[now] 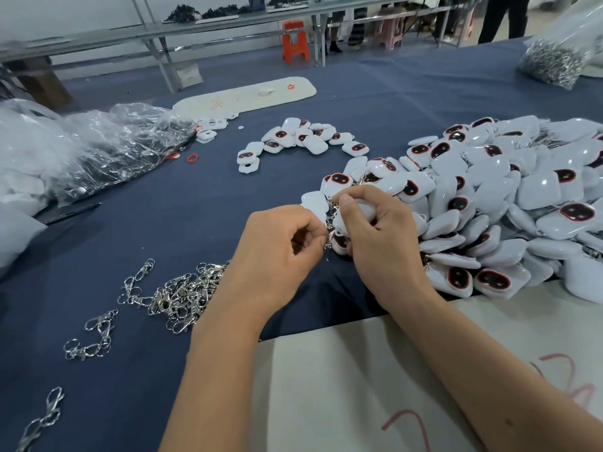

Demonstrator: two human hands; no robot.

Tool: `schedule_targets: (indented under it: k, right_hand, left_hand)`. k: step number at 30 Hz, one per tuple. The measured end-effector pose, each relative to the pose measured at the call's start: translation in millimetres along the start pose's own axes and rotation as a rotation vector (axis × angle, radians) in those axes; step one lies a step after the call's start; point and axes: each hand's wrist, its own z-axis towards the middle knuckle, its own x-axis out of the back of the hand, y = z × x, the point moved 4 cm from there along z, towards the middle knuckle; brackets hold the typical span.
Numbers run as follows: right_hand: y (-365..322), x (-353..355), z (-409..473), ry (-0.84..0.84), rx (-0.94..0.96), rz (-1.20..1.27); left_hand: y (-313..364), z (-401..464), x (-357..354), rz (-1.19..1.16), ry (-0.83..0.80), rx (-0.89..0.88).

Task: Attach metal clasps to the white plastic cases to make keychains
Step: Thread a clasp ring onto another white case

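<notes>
My right hand (pixel 375 236) grips a white plastic case (pixel 360 208) at the middle of the blue table, thumb on top. My left hand (pixel 277 249) pinches a small metal clasp (pixel 329 238) right against that case's edge. A loose heap of silver metal clasps (pixel 182 293) lies to the left of my left wrist. A big pile of white cases with dark red-rimmed windows (pixel 496 203) spreads to the right. A smaller arc of white cases (pixel 303 137) lies farther back.
Crumpled clear plastic bags (pixel 98 148) lie at the left. A bag of metal clasps (pixel 554 60) sits at the far right. White boards lie at the back (pixel 248 94) and near me (pixel 342 386). Stray clasps (pixel 91 337) dot the blue cloth. An orange stool (pixel 295 42) stands behind.
</notes>
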Motion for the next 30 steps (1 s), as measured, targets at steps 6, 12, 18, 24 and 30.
schedule_targets:
  k: [6, 12, 18, 24, 30]
  right_hand:
    - [-1.2, 0.3, -0.4, 0.026, -0.002, 0.003]
    - [-0.7, -0.5, -0.5, 0.017, 0.003, -0.019]
    - [-0.4, -0.9, 0.9, 0.017, -0.001, -0.044]
    - [-0.7, -1.8, -0.6, 0.005, -0.006, -0.076]
    - [-4.0, -1.5, -2.6, 0.039, 0.043, -0.128]
  left_hand:
    - [4.0, 0.8, -4.9, -0.022, -0.019, 0.002]
    - [2.9, 0.1, -5.2, -0.001, -0.007, 0.009]
    - [1.8, 0.8, -6.2, 0.034, -0.005, 0.009]
    - [5.4, 1.4, -9.2, 0.064, -0.005, 0.021]
    - [3.3, 1.6, -9.7, 0.095, 0.012, 0.101]
